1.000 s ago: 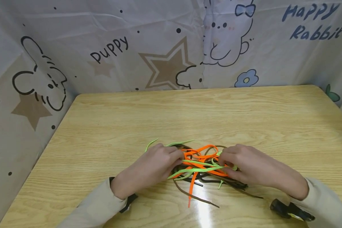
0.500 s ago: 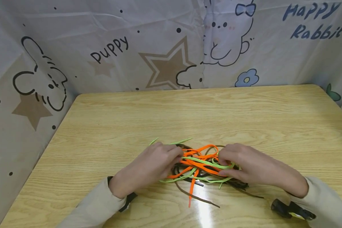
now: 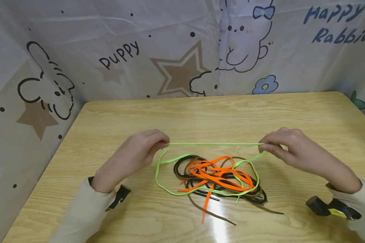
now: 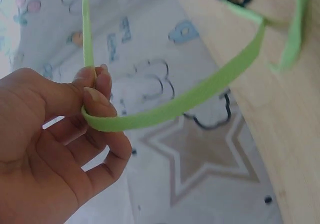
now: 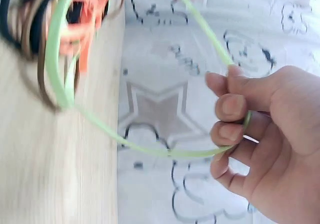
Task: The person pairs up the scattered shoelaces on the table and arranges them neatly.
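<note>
Green shoelace (image 3: 214,144) runs taut and level between the two hands, lifted above the table (image 3: 115,114). The left hand (image 3: 134,155) pinches one part of it between thumb and fingertips; in the left wrist view the flat lace folds over the forefinger and bends away in a curve toward the tabletop. The right hand (image 3: 292,148) pinches the other part the same way, fingers curled, and the right wrist view shows the lace passing under the fingers and looping back toward the pile. From both hands the slack of the green shoelace drops down and circles the heap of laces (image 3: 219,175) lying on the table just below the taut stretch, between the two wrists. That heap holds an orange lace (image 3: 214,168), tangled on top, with a black lace (image 3: 182,168) and a brown lace (image 3: 213,212) beneath it, the brown end trailing toward the near edge. Beige sleeves (image 3: 85,209) cover both forearms, each carrying a dark wrist-mounted camera (image 3: 331,207). Behind the table hangs a pale printed cloth (image 3: 176,54) with stars, rabbits and the words "Puppy" and "Happy Rabbit".
</note>
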`<state>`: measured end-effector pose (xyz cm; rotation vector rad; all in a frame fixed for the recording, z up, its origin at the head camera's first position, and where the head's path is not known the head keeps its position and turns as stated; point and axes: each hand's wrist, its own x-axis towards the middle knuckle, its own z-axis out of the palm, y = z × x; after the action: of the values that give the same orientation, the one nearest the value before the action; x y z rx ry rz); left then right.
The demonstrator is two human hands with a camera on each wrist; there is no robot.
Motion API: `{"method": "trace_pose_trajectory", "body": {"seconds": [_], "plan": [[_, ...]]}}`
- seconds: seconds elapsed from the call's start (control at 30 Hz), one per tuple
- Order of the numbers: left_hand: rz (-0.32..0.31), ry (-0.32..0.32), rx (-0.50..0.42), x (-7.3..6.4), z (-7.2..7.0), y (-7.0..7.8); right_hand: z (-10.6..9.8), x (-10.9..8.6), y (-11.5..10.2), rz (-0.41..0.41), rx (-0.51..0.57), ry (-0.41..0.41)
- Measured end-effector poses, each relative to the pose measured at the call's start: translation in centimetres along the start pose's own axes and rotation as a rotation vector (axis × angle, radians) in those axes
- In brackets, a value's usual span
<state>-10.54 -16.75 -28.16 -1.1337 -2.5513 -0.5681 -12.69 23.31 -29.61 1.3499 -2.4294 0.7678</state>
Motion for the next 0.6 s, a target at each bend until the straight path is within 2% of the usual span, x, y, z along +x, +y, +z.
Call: {"method": "trace_pose_trajectory", "body": {"seconds": [0.13, 0.3, 0.4, 0.5, 0.6], "plan": [[-0.049, -0.005, -0.011, -0.3, -1.0, -2.0, -1.6, -0.7, 2.0, 0.086, -0.078, 0.025], [-0.128, -0.055, -0.021, -0.5, -2.4, -5.2, -3.6, -1.4, 4.9, 0.306, -0.229, 0.025], [-0.198, -0.071, -0.01, -0.5, -3.4, -7.1, -4.5, -2.1, 7.1, 0.43, -0.254, 0.02], [-0.283, -0.079, 0.014, -0.4, -4.3, -9.1, -5.1, -2.8, 9.4, 0.463, -0.3, 0.008], [-0.368, -0.062, 0.013, -0.2, -4.5, -11.2, -5.5, -3.1, 11.4, 0.474, -0.334, -0.026]]}}
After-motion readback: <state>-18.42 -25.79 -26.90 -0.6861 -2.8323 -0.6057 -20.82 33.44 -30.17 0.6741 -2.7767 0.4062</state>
